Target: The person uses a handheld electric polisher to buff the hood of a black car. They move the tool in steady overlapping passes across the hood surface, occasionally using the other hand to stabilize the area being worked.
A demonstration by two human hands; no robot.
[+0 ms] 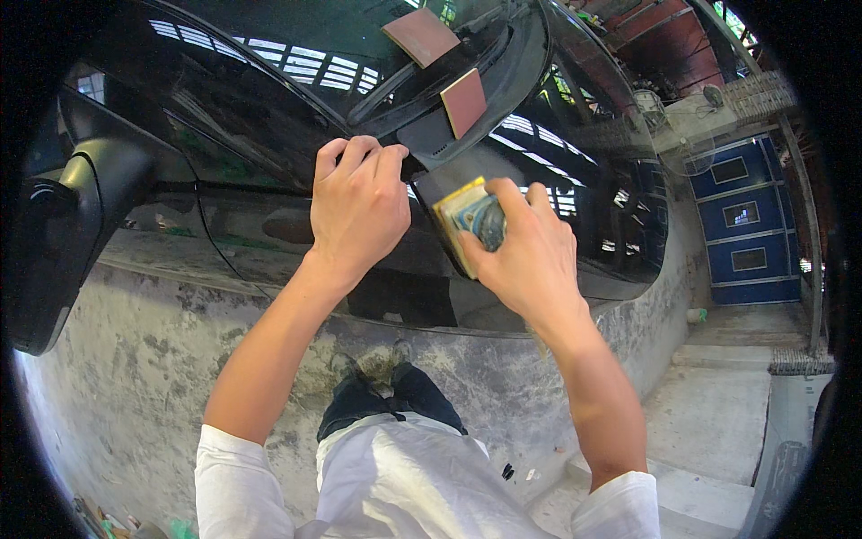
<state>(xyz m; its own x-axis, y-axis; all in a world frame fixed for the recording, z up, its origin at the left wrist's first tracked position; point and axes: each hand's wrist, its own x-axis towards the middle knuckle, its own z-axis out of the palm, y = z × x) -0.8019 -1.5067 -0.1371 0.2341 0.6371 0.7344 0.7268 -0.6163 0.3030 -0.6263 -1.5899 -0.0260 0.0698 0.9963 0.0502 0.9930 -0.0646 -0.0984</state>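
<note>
I stand beside a glossy black car (593,193). My right hand (534,242) is closed on a yellow-edged block with a blue-and-white face and a dark rounded part (469,220). The block is tilted against a dark strip on the car's side; its underside is hidden. Left of it, my left hand (361,207) rests at the base of the windshield, fingers curled down and tips hidden. Whether they grip anything does not show. Two reddish-brown rectangular pads lie past my hands: a nearer one (463,103) on the black trim and a farther one (422,38) on the glass.
A black side mirror (112,171) juts out at the left, with a thin dark cable (211,235) hanging near it. Stained concrete floor (180,359) lies under my feet. Blue panelled doors (743,216) and a concrete step (718,395) are at the right.
</note>
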